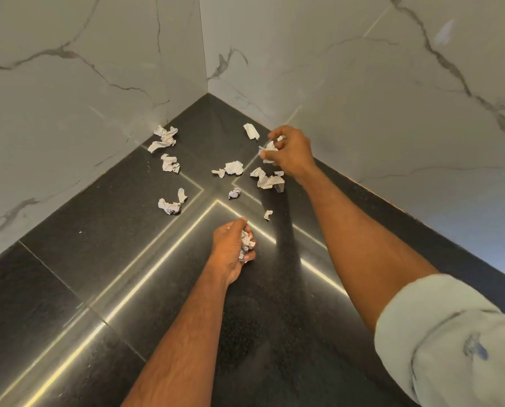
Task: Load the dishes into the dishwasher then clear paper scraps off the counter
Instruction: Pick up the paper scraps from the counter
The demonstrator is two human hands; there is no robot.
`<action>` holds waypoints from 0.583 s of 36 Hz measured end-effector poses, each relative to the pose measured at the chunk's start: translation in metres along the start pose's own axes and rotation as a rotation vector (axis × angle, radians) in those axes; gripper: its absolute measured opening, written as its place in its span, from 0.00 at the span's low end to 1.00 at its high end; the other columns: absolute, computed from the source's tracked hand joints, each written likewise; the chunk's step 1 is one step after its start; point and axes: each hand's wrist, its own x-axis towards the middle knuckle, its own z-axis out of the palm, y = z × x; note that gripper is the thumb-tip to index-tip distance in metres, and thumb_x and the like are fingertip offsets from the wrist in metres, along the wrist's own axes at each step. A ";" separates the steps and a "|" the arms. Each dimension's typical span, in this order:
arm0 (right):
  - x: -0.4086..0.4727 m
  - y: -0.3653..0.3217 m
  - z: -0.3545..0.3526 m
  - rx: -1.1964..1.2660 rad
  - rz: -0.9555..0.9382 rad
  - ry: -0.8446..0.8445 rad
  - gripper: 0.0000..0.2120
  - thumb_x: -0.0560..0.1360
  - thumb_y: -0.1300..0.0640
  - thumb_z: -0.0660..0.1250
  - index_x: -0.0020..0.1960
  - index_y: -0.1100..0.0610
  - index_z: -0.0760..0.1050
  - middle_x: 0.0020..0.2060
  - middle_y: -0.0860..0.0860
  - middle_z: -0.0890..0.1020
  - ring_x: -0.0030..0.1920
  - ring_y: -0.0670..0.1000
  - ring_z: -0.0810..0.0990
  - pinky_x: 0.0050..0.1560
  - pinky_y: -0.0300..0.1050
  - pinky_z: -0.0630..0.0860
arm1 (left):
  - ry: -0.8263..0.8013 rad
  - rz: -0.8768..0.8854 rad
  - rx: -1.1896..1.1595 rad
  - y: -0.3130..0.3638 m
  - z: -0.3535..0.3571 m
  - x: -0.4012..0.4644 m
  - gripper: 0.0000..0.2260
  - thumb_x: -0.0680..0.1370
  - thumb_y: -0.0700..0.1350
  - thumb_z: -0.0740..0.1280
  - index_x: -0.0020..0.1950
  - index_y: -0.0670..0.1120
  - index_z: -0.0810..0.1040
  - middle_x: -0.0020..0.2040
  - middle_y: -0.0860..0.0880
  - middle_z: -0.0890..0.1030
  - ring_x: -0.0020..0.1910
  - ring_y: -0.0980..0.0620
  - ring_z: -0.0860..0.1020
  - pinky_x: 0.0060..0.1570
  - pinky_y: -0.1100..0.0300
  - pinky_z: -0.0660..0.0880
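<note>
1. I see the left hand (230, 248) at centre frame, fingers curled tight round a wad of crumpled paper (247, 242); most of that wad is hidden in the palm.
2. The right hand (289, 154), upper centre-right, pinches another paper scrap (270, 148) between thumb and fingertips; how much it holds is hard to make out, perhaps more than one piece.
3. The right sleeve (451, 333), rolled pale cloth, is cut off by the lower right edge.
4. Loose paper scraps (233, 168) lie scattered on the counter (69, 289) across the middle of the frame, some near the left wall, one small bit (268, 214) between the two hands.
5. The counter is glossy black stone with bright reflected light lines, running into a corner of white veined marble walls (98, 69) at upper centre.
</note>
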 end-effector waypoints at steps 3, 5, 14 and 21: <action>-0.012 -0.009 0.007 -0.203 -0.069 -0.161 0.11 0.66 0.58 0.81 0.46 0.53 0.83 0.38 0.46 0.79 0.43 0.49 0.81 0.44 0.44 0.79 | 0.004 -0.005 0.017 0.001 0.001 0.001 0.14 0.82 0.43 0.65 0.36 0.44 0.72 0.30 0.45 0.71 0.26 0.51 0.67 0.23 0.66 0.57; -0.022 -0.008 0.018 -0.428 -0.083 -0.263 0.09 0.67 0.59 0.80 0.45 0.53 0.83 0.41 0.48 0.79 0.47 0.52 0.81 0.44 0.41 0.73 | 0.006 -0.005 0.026 0.000 0.001 0.001 0.14 0.81 0.44 0.65 0.36 0.44 0.72 0.30 0.45 0.71 0.25 0.51 0.67 0.23 0.65 0.56; -0.090 0.004 0.020 -0.045 0.044 -0.043 0.14 0.70 0.61 0.77 0.51 0.51 0.77 0.44 0.48 0.82 0.42 0.44 0.81 0.39 0.39 0.76 | 0.036 0.003 -0.056 0.002 0.005 -0.004 0.13 0.81 0.42 0.63 0.37 0.44 0.72 0.29 0.45 0.71 0.25 0.51 0.66 0.24 0.64 0.56; -0.169 0.003 0.023 0.324 0.187 -0.292 0.09 0.68 0.65 0.79 0.47 0.60 0.83 0.39 0.54 0.87 0.42 0.52 0.87 0.44 0.45 0.82 | -0.039 -0.014 -0.055 0.004 0.003 -0.010 0.09 0.81 0.44 0.61 0.45 0.44 0.79 0.35 0.46 0.77 0.28 0.53 0.75 0.23 0.64 0.65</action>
